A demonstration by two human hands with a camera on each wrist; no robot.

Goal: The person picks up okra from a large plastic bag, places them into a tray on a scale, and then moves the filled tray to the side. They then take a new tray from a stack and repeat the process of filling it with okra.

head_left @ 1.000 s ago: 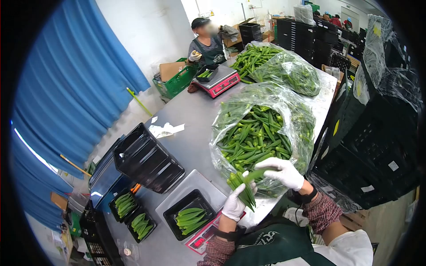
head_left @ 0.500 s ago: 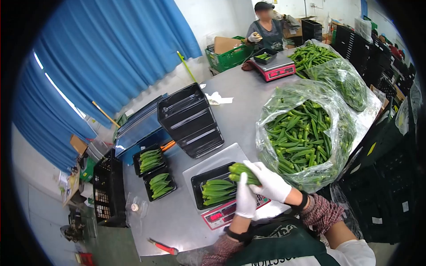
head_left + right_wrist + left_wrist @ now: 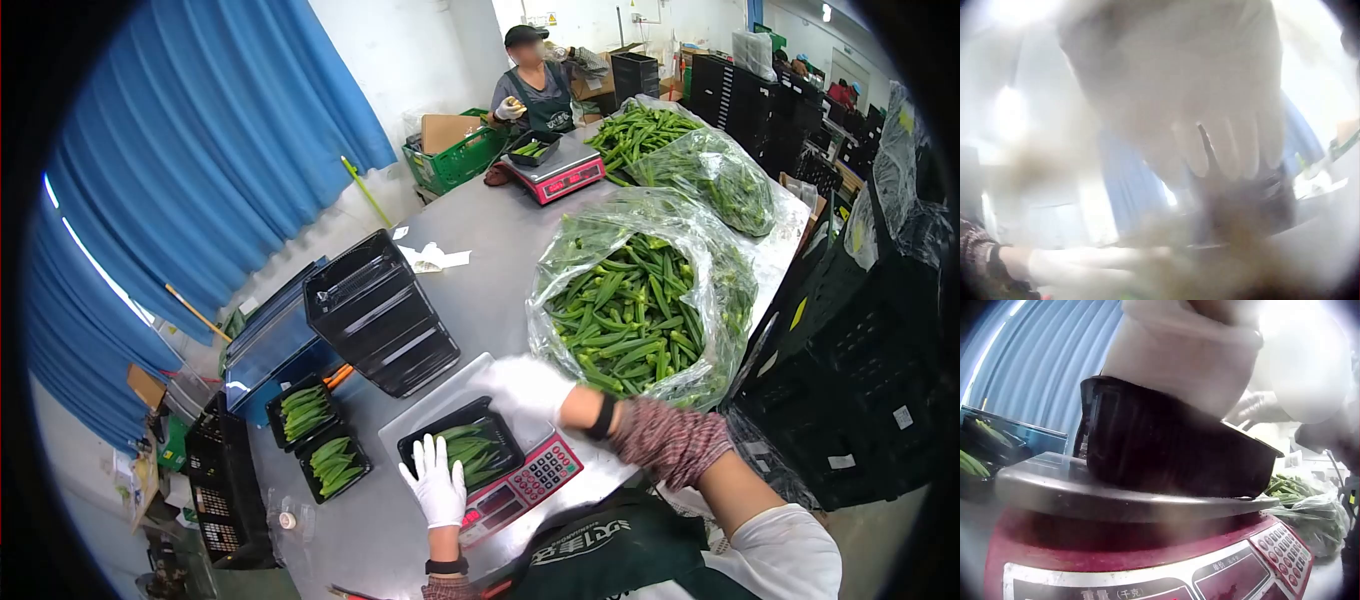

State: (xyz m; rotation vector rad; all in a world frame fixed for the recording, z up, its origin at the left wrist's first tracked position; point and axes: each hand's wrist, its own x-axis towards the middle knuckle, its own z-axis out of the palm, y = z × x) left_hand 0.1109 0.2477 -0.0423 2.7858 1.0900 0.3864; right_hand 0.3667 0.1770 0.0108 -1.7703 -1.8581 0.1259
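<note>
My gloved left hand [image 3: 438, 482] lies with straight fingers over the left side of a black tray [image 3: 508, 437], touching the okra [image 3: 470, 446] inside. The tray stands on the metal plate of a red weighing scale [image 3: 548, 470]; its dark side wall [image 3: 1172, 447] fills the middle of the left wrist view. Blurred by motion, my gloved right hand [image 3: 527, 388] is above the tray's far right corner, with nothing visible in its grasp. Its extended fingers [image 3: 1229, 147] show in the right wrist view.
A big clear bag of okra [image 3: 640, 310] sits to the right. Two filled trays [image 3: 335, 465] lie on the left beside a stack of black trays [image 3: 385, 325]. Across the metal table [image 3: 470, 290], a person [image 3: 535, 90] sits by another scale [image 3: 570, 180].
The okra bunch that both hands gripped has left them, and okra lies in the tray. My left hand has moved left onto the tray; the right has drawn away from it.
</note>
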